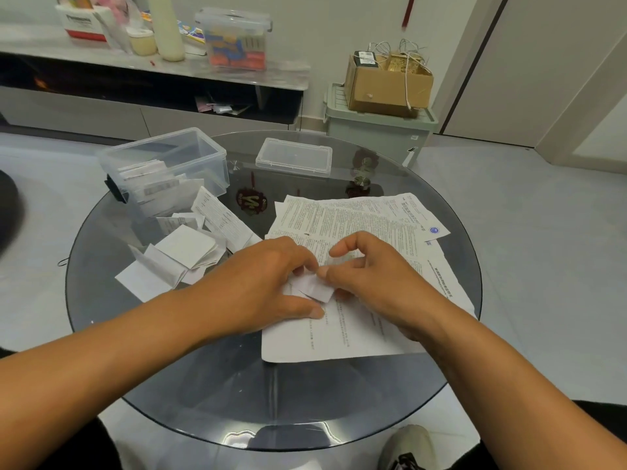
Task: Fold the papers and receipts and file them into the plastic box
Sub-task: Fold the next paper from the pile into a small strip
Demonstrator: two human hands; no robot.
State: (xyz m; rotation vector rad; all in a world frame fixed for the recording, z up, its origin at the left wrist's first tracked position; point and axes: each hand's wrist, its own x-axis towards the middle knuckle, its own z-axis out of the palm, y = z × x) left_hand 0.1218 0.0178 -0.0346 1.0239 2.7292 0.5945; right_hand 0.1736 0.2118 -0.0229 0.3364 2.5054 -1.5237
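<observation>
Two hands meet at the frame's centre. At upper left stands the open plastic box [163,164], partly filled. The left hand [268,283] and right hand [369,276] both pinch a small folded receipt [314,289] between them, over the printed papers [356,266]. The box lies nearer the left hand.

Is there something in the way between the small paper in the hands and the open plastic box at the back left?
Nothing upright blocks it. The small folded paper is pinched by the left hand and right hand. Between it and the plastic box only loose folded receipts lie flat on the glass table. The box has no lid on.
</observation>
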